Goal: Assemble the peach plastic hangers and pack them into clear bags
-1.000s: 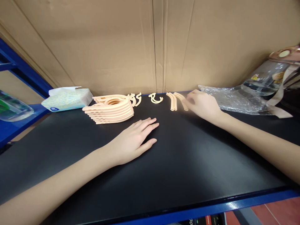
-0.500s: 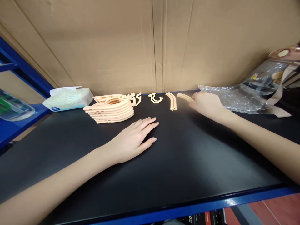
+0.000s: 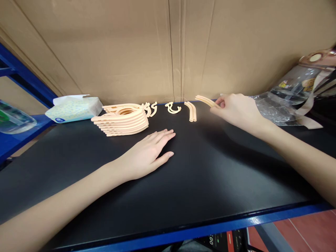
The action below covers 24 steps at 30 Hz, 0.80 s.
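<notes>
My left hand [image 3: 148, 153] lies flat on the black tabletop [image 3: 168, 196], fingers stretched out and holding nothing. Raised a little over the table at the right, my right hand [image 3: 235, 110] pinches curved beige hanger arms [image 3: 206, 100] by one end, their far ends pointing left. Another pair of curved hanger arms [image 3: 190, 112] lies side by side to their left. Small beige hooks [image 3: 173, 109] lie farther left near the cardboard. Beyond my left fingers is a neat stack of folded beige plastic hangers [image 3: 123, 120], with more hooks [image 3: 151, 109] at its right end.
A tissue pack [image 3: 75, 109] lies at the back left, near a clear bottle [image 3: 15, 117] on a blue shelf. At the right are a crumpled clear plastic bag [image 3: 273, 108] and a large strapped bottle [image 3: 296, 84]. Cardboard [image 3: 118, 49] walls the back.
My right hand has lifted the hanger arms off the tabletop, and its fingers now show pinched on them. My left hand stays flat in place; the view has shifted slightly.
</notes>
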### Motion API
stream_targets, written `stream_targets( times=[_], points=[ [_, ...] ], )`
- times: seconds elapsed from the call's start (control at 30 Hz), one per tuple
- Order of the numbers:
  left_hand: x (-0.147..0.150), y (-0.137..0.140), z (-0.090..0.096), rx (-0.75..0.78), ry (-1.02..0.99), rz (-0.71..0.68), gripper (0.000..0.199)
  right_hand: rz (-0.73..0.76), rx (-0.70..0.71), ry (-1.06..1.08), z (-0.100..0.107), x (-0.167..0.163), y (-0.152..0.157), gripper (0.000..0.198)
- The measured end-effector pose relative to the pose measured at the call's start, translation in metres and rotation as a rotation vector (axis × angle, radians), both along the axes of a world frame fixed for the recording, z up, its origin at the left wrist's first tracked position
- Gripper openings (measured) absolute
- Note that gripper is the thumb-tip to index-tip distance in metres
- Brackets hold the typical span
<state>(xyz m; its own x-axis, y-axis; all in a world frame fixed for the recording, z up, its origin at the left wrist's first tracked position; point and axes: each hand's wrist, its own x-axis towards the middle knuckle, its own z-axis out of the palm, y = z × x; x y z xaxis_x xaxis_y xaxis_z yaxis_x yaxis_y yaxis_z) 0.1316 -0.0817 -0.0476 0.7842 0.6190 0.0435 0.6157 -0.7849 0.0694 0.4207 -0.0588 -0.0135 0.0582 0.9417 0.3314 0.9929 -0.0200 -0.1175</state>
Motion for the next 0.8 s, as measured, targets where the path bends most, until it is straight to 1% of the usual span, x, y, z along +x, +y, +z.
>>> stream_targets(
  times=[0.03, 0.1, 0.17, 0.27, 0.33, 0.4, 0.47, 0.53, 0.63, 0.7, 0.8],
  points=[
    [0.0, -0.001, 0.0, 0.006, -0.005, 0.005, 0.055, -0.006, 0.015, 0.022, 0.0, -0.005, -0.003, 0.024],
    [0.0, -0.002, 0.001, 0.057, -0.035, 0.016, 0.058, 0.09, 0.051, 0.05, -0.002, -0.017, -0.008, 0.023],
    [0.001, -0.002, 0.002, 0.167, -0.084, 0.016, 0.061, 0.26, 0.071, 0.044, -0.008, -0.028, -0.013, 0.022],
    [0.003, -0.003, 0.002, 0.318, -0.15, -0.002, 0.061, 0.542, 0.083, -0.035, -0.018, -0.041, -0.021, 0.02],
    [0.004, -0.002, 0.003, 0.335, -0.187, 0.006, 0.058, 0.691, 0.115, -0.079, -0.023, -0.047, -0.026, 0.021],
    [0.004, 0.0, 0.002, 0.312, -0.23, 0.029, 0.054, 0.796, 0.149, -0.106, -0.026, -0.05, -0.029, 0.022],
    [0.003, 0.002, 0.002, 0.282, -0.269, 0.039, 0.042, 0.851, 0.166, -0.119, -0.029, -0.052, -0.03, 0.022],
    [0.002, 0.005, 0.002, 0.26, -0.28, 0.025, 0.032, 0.868, 0.167, -0.121, -0.031, -0.052, -0.029, 0.021],
    [0.0, 0.008, 0.001, 0.229, -0.261, 0.01, 0.024, 0.875, 0.146, -0.113, -0.034, -0.051, -0.027, 0.018],
    [0.0, 0.008, 0.001, 0.204, -0.254, 0.012, 0.021, 0.875, 0.108, -0.1, -0.035, -0.05, -0.025, 0.018],
    [0.001, 0.007, 0.002, 0.163, -0.236, 0.013, 0.019, 0.876, -0.003, -0.069, -0.035, -0.049, -0.025, 0.018]
  ],
)
